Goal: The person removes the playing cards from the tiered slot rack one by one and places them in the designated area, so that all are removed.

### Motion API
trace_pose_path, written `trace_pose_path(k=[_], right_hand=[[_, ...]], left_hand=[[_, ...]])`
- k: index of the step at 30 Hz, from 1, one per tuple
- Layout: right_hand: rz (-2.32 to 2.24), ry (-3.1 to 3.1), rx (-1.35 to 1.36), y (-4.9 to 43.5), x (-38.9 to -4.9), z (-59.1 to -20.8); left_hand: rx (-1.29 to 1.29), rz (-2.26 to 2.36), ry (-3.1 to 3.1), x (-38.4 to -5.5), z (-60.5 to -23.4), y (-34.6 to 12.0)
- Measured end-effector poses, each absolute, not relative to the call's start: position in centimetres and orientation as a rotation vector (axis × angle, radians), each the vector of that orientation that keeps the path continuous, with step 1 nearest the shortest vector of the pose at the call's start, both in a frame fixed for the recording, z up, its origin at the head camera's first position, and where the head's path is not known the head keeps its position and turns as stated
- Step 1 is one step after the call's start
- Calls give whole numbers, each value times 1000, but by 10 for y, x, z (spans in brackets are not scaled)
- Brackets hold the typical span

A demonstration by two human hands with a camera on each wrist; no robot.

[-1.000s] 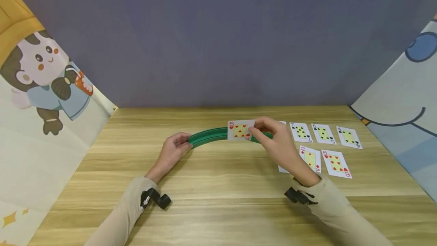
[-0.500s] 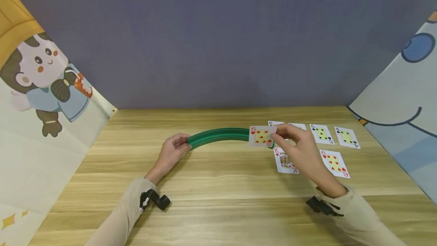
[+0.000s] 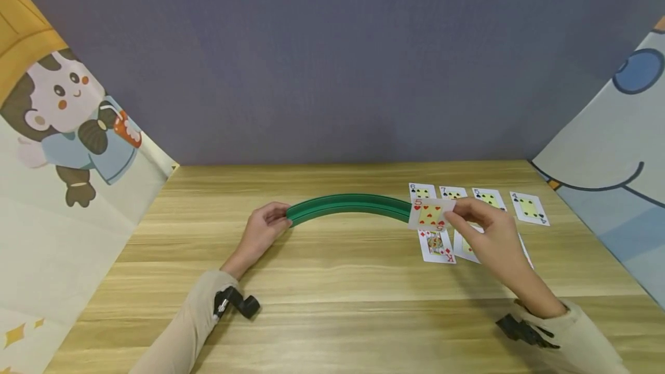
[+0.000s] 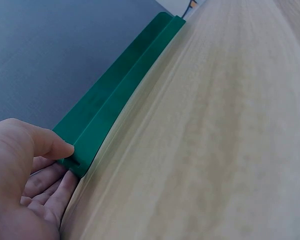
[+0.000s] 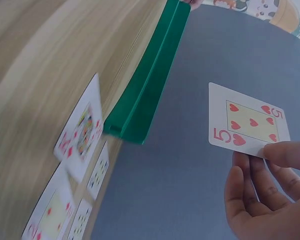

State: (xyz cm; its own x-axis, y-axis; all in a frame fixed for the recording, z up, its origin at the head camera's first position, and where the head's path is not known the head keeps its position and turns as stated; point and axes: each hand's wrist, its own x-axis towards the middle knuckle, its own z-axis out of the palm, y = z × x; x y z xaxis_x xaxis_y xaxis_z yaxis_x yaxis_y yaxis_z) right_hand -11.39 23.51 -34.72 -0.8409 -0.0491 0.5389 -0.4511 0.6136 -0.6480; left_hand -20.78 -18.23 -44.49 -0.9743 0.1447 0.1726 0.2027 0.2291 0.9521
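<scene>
A curved green card holder [image 3: 348,204] lies on the wooden table, with no card showing in its groove. My left hand [image 3: 264,229] grips its left end, the thumb [image 4: 60,146] over the end and the other fingers against it. Past the holder's right end, my right hand [image 3: 488,235] pinches the five of hearts [image 3: 430,214] by its right edge, face toward me. In the right wrist view this card [image 5: 247,120] is held up, apart from the holder. It overlaps the holder's right tip and some laid-out cards in the head view.
Face-up cards lie in two rows at the right. Behind are the six [image 3: 422,191], seven [image 3: 453,191], five [image 3: 487,196] and four of spades [image 3: 530,208]; in front, the king of diamonds [image 3: 436,245] and others partly hidden by my hand. A grey wall [image 3: 332,62] stands behind the table.
My right hand has carried the five of hearts rightward, from in front of the holder's middle to its right end, uncovering the holder. The left hand has stayed in place.
</scene>
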Motion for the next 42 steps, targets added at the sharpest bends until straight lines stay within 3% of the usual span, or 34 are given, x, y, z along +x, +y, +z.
trace_pose_path(k=[42], right_hand=[[1269, -2453, -248, 387, -120, -395]], left_hand=[[-340, -1872, -2440, -209, -448, -183]])
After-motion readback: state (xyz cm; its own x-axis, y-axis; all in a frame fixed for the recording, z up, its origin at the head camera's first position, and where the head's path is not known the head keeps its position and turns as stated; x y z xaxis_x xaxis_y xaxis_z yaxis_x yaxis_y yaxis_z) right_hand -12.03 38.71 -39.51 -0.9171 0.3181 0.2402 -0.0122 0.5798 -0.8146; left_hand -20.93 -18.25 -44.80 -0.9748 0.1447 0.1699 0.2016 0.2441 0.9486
